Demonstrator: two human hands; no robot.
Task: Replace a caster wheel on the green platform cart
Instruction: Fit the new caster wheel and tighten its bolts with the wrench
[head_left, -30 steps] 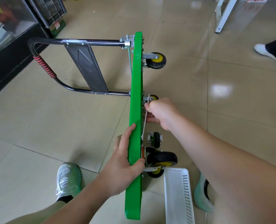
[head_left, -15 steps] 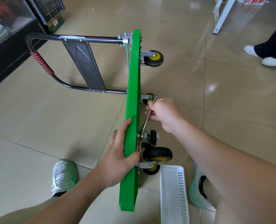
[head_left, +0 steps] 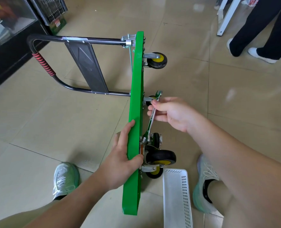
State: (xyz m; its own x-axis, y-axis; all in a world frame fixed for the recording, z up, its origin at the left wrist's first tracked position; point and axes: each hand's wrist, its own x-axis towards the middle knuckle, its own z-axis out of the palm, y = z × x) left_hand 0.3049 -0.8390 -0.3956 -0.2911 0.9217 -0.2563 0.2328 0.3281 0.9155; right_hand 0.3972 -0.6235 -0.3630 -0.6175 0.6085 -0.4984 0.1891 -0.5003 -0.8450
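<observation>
While the green platform cart (head_left: 135, 112) stands on its long edge on the tiled floor, only the thin rim of its deck faces the camera, so the bolts on its underside are mostly hidden. One far wheel (head_left: 150, 98) is largely covered by the right hand (head_left: 172, 112). The mounting plate of the near caster wheel (head_left: 161, 156) is seen edge-on and hard to read. A small loose caster (head_left: 156, 139) sits just behind it, partly blocked by the wrench (head_left: 151, 122). A white basket (head_left: 176, 195) is cut off by the bottom edge and lies just beside the lowest wheel (head_left: 154, 172). To the left, the black handle (head_left: 42, 63) juts out near a dark cabinet. To the right of the wheels lies bare tile, with another person's legs (head_left: 260, 30) well apart at the far corner.

The left hand (head_left: 123, 162) grips the deck's rim, fingers along the top face and thumb curled onto the underside beside the caster plate. The right hand pinches the wrench's shaft between thumb and fingers. The wrench's lower end sits at the deck by the near caster, and its upper open end is free.
</observation>
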